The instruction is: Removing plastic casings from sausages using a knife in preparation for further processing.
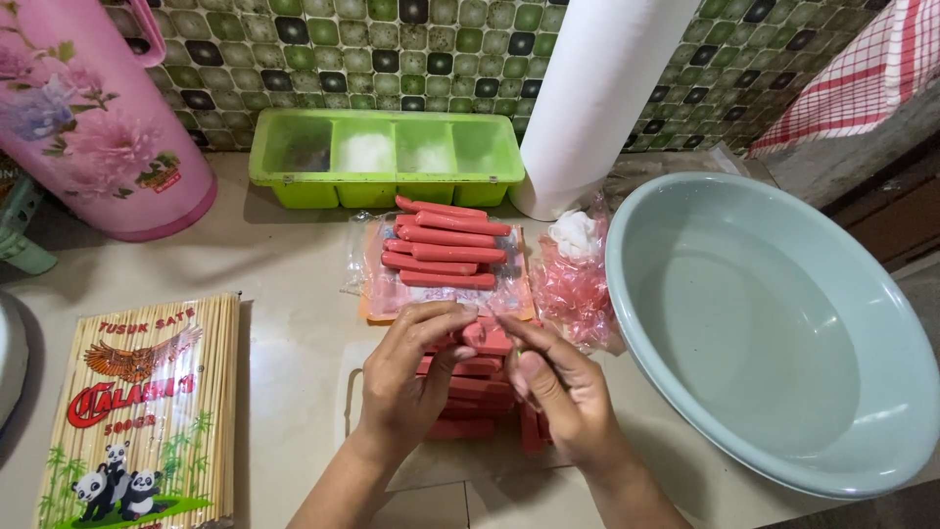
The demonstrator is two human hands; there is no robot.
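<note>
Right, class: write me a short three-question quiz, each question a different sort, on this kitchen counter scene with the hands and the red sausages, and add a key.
1. True or false: the grey-green basin holds sausages.
2. Multiple choice: the green compartment tray stands (A) behind the sausages on the opened wrapper, by the tiled wall; (B) inside the basin; (C) on the pack of bamboo skewers.
3. Fill in: the left hand and right hand together pinch one red ____ above a pile of them.

Key
1. False; nothing lies in it.
2. A.
3. Sausage.
</note>
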